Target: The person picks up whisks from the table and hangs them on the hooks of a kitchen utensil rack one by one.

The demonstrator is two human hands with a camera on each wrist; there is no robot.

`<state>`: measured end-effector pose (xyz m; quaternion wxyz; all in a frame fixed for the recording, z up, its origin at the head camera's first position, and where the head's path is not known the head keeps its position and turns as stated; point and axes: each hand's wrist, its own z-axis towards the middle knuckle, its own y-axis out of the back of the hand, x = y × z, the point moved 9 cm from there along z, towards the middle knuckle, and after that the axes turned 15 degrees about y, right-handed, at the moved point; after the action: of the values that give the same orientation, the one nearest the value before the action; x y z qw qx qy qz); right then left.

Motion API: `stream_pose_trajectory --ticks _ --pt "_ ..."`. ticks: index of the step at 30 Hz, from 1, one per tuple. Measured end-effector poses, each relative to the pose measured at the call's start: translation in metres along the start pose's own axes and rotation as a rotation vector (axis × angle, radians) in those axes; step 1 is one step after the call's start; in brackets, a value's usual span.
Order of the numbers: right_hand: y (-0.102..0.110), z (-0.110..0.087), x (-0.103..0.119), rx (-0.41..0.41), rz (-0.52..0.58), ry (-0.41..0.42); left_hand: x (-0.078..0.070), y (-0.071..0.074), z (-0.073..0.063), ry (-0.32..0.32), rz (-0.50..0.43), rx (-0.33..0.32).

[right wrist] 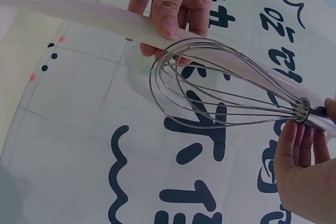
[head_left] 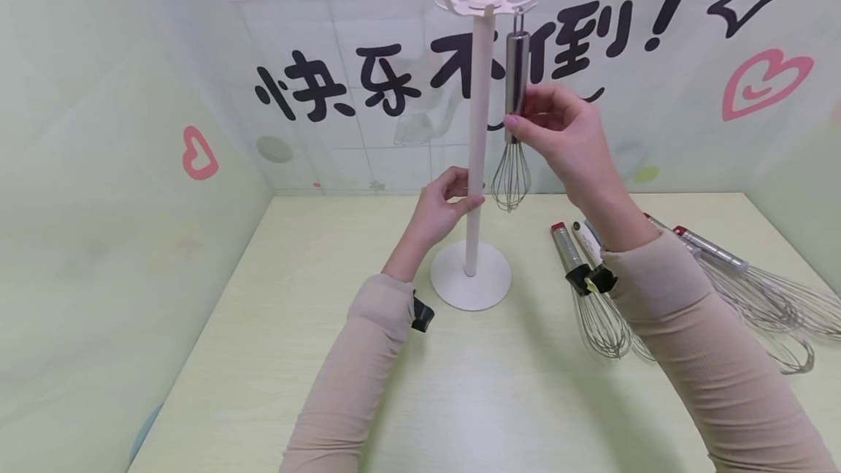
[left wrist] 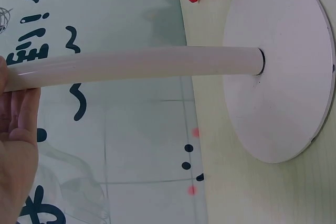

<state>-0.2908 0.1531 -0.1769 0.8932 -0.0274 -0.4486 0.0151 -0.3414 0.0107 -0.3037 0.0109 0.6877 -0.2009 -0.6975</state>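
Observation:
A pale pink stand (head_left: 480, 93) with a round base and a crown of upturned hooks (head_left: 485, 1) rises from the table. My left hand (head_left: 443, 203) grips its pole partway up, thumb in front; the left wrist view shows the pole (left wrist: 157, 62) running down into the base (left wrist: 283, 108). A small whisk (head_left: 517, 71) hangs upright beside the pole, wires down, its loop end right at a hook on the right side. My right hand (head_left: 565, 133) pinches the lower part of its steel handle. In the right wrist view the wire balloon (right wrist: 226, 93) overlaps the pole.
Several larger whisks lie on the table at the right, one with a red-tipped handle (head_left: 566, 247) and others (head_left: 716, 250) partly behind my right sleeve. A printed backdrop with lettering and hearts (head_left: 765, 85) stands behind the table (head_left: 315, 298).

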Motion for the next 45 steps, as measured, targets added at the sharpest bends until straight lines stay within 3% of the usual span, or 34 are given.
stream_pose_trajectory --ticks 23,28,37,45 --pt "0.022 -0.008 -0.014 0.010 -0.094 -0.054 0.000 0.000 0.000 0.002 -0.005 0.000" --pt "0.035 -0.014 -0.026 0.045 -0.233 -0.115 0.001 0.000 0.000 0.001 -0.004 -0.001" --pt "0.062 -0.035 -0.056 0.186 -0.491 -0.260 0.002 -0.002 -0.001 -0.004 0.004 -0.008" --pt "0.085 -0.054 -0.080 0.243 -0.552 -0.317 0.004 0.000 -0.001 0.002 0.012 -0.028"
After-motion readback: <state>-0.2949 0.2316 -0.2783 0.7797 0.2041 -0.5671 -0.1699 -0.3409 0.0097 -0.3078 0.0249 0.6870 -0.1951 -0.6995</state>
